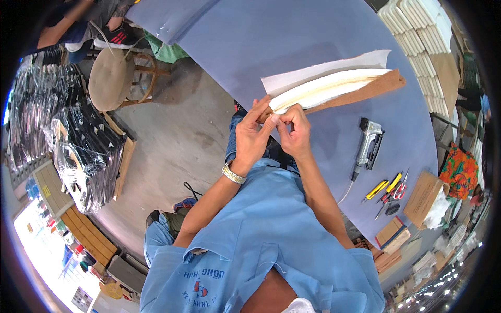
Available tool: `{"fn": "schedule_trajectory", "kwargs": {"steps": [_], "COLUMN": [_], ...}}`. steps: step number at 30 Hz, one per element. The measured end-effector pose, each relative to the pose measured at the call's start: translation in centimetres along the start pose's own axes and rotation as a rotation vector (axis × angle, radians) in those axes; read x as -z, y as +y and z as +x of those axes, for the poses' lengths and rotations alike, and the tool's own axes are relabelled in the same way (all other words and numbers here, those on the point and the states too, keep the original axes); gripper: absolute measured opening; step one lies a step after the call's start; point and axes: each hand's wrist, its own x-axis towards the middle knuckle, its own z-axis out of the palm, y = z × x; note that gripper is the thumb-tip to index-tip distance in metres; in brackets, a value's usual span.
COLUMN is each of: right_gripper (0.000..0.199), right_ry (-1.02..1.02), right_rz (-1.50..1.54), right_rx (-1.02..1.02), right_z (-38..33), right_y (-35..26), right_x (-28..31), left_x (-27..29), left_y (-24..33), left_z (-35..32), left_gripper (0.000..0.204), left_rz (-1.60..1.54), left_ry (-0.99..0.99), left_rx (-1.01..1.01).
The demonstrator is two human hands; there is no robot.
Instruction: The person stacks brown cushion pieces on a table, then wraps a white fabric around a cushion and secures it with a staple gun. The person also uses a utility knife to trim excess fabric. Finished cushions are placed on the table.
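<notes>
A long curved padded piece [331,89] lies over the blue-grey table [250,41], its near left end at the table's edge in front of me. White padding with a pale yellowish line shows along its middle. A pale flap [319,76] stands up on the far side, and a brown strip [365,95] runs along the near side. My left hand [254,134] grips the near end, fingers over the brown covering, thumb toward the right hand. Close beside it, my right hand [295,133] is closed in a pinch at the same end. What exactly its fingertips pinch is hidden.
Right of my hands lie a staple gun [368,145] with a hose, yellow cutters [376,190] and red-handled scissors [400,191]. A cardboard box [419,202] sits by the table's right edge. At left stand a round stool [108,82] and plastic-wrapped stacks [88,148]. Another person's shoe [116,37] shows behind.
</notes>
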Motion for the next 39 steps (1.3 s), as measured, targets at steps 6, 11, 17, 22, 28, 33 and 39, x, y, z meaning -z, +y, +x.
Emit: {"fn": "schedule_trajectory", "kwargs": {"steps": [6, 11, 17, 22, 28, 33, 39], "right_gripper": [0.014, 0.01, 0.035, 0.074, 0.075, 0.056, 0.027], "right_ry": [-0.013, -0.07, 0.547, 0.272, 0.335, 0.4, 0.122], "right_rz": [-0.028, -0.014, -0.505, -1.178, -1.117, -0.206, -0.152], "right_rx": [0.056, 0.027, -0.451, -0.587, -0.451, -0.839, -0.636], "right_z": [0.0, -0.3, -9.6, -12.8, -12.9, -10.8, -9.4], "right_y": [0.0, -2.0, 5.8, 10.8, 15.8, 6.6, -9.1], "right_x": [-0.1, 2.5, 17.6, 23.5, 26.5, 27.0, 14.3], "left_x": [-0.4, -0.1, 0.4, 0.0, 0.3, -0.1, 0.4], "left_y": [-1.2, -1.2, -2.3, -1.2, -2.0, -2.5, -2.6], "left_z": [-0.1, -0.1, -0.7, -0.2, -0.2, -0.1, -0.4], "left_gripper": [0.041, 0.04, 0.04, 0.04, 0.043, 0.044, 0.043], "left_rz": [-0.17, -0.142, 0.251, 0.263, 0.393, 0.35, 0.407], "left_ry": [0.072, 0.023, 0.06, 0.041, 0.032, 0.066, 0.048], "left_rx": [0.077, 0.039, -0.145, -0.156, -0.342, -0.371, -0.429]}}
